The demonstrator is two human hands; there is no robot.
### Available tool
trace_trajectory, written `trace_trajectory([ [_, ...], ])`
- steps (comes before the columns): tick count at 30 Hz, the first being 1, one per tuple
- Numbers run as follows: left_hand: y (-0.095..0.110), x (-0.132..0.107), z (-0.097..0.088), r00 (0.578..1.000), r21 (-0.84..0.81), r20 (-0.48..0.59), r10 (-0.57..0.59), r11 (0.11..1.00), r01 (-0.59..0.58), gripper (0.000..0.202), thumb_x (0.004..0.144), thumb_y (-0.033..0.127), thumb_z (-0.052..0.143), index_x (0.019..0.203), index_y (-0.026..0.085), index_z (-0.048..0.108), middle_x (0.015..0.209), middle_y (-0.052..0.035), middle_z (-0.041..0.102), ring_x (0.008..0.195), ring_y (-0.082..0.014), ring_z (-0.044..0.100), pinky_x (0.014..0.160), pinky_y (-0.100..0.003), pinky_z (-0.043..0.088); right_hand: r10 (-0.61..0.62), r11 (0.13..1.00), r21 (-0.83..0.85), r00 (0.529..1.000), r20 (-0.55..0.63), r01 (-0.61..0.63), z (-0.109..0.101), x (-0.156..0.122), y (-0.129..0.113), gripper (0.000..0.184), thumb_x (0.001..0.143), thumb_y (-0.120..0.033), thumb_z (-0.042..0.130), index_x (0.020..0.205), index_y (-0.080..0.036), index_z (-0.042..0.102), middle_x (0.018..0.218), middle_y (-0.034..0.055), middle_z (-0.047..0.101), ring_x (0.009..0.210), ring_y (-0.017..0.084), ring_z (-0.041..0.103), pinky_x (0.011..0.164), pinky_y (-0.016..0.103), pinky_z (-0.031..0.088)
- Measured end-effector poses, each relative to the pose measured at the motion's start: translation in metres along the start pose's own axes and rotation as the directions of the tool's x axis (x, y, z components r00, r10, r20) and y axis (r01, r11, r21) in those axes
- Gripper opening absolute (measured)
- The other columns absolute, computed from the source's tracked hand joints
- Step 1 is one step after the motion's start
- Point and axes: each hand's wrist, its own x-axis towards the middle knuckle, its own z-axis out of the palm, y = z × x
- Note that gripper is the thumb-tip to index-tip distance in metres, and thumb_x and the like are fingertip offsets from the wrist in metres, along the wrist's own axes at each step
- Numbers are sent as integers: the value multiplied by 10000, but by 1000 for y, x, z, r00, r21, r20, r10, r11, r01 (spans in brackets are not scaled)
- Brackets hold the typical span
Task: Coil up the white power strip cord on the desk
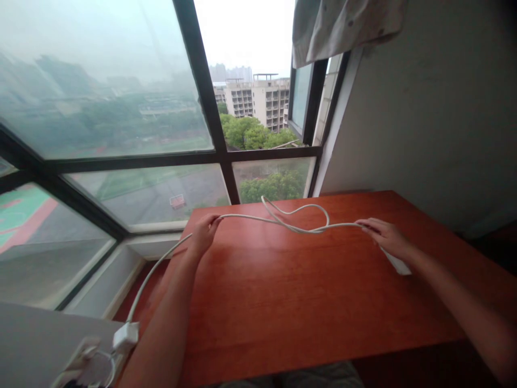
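Observation:
A white power cable [299, 229] stretches between my two hands above the wooden table, with a loose loop crossing itself in the middle. My left hand [205, 233] is closed around it near the table's left edge. From there the cable runs down to a white plug [126, 337] at the lower left. My right hand [383, 236] pinches the cable on the right side. Below that hand a white, flat, elongated piece [396, 264] shows, probably a power strip, partly hidden by the hand and wrist.
The reddish-brown table [291, 302] stands against the windows. A window sash [305, 102] is open at the back right, with a cloth [343, 27] hanging above. A wall outlet with wires [91, 361] is at lower left. A grey wall [424, 118] borders the right.

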Motion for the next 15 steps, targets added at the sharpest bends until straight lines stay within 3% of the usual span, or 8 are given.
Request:
trace_trajectory([
  [6, 21, 7, 2, 990, 80, -105, 92, 993, -84, 80, 717, 186, 714, 792, 160, 728, 673, -6, 624, 669, -144, 507, 619, -202, 350, -75, 995, -63, 996, 43, 78, 6, 2, -3, 277, 801, -361, 490, 960, -225, 672, 901, 76, 681, 802, 232, 624, 770, 377, 482],
  [11, 47, 13, 8, 961, 96, -172, 215, 975, -201, 206, 805, 336, 639, 894, 163, 708, 683, 7, 581, 618, -112, 469, 582, -201, 345, -98, 988, -109, 989, 106, 110, 23, 4, -41, 248, 715, -179, 450, 888, -216, 624, 877, 64, 668, 797, 218, 609, 748, 340, 471],
  [15, 89, 15, 17, 935, 133, -156, 320, 944, -301, 215, 822, 342, 630, 880, 150, 706, 694, -3, 591, 602, -96, 467, 577, -197, 352, -185, 972, -90, 946, 265, 216, 47, 7, -72, 320, 679, -114, 445, 942, -192, 610, 911, 62, 655, 796, 191, 594, 724, 290, 448],
])
